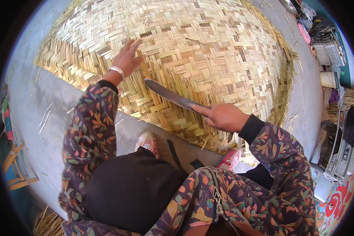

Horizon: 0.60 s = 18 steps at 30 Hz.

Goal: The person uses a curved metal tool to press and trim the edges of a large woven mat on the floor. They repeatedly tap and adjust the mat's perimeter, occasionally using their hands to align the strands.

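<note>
A large woven mat point(220, 51) of flat straw-coloured strips spreads over the floor in front of me. Along its near edge the strips look greener, and some stick out loose. My right hand point(226, 117) grips a long curved knife point(169, 94) by its handle, with the index finger laid along the blade's back. The blade points left, over the near part of the mat. My left hand point(127, 61), with a pale bangle at the wrist, is over the mat's left part, fingers spread and holding nothing. Whether its fingertips touch the strips I cannot tell.
My shoes point(148, 142) stand at the mat's near edge on the grey concrete floor point(55, 102), where stray strips lie. At far left is a wooden frame point(17, 169). Along the right side are a wire basket point(328, 51), a white bucket point(328, 80) and a small vehicle's front point(338, 149).
</note>
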Motion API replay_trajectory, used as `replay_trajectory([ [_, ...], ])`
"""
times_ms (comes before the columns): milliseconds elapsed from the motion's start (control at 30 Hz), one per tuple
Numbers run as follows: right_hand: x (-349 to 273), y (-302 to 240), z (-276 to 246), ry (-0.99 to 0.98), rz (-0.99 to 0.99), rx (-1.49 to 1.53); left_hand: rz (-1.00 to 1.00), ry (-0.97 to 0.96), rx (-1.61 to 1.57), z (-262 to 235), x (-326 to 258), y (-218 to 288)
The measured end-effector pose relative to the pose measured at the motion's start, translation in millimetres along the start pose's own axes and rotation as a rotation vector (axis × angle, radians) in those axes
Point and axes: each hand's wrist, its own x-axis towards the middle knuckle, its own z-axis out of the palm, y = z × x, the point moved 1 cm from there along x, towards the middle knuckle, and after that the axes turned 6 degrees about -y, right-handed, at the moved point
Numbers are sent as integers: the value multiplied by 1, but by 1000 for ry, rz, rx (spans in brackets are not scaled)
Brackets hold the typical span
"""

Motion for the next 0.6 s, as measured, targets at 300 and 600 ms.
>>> replay_trajectory([
  [300,50,9,-27,173,68,-64,117,-1058,267,-37,76,9],
  [600,69,17,-28,198,139,2,146,-1028,229,-29,70,17],
])
